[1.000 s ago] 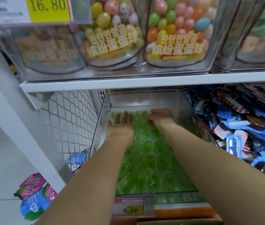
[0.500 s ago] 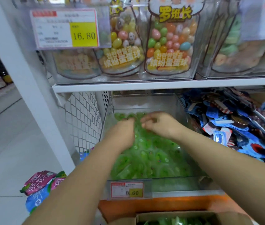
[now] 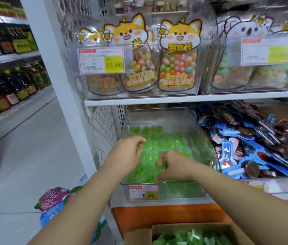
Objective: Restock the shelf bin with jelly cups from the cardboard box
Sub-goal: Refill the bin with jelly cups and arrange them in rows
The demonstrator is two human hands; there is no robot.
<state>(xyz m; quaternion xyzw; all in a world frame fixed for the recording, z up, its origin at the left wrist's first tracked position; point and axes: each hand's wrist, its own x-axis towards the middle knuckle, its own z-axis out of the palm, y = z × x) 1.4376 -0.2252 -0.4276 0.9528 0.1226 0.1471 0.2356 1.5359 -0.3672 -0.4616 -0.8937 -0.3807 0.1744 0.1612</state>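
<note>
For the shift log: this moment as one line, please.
place: shelf bin | left hand: curled over jelly cups, hold unclear | right hand: same | cardboard box: cups inside

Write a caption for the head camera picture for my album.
Left hand and right hand reach into the clear shelf bin of green jelly cups, cardboard box waiting below.
</note>
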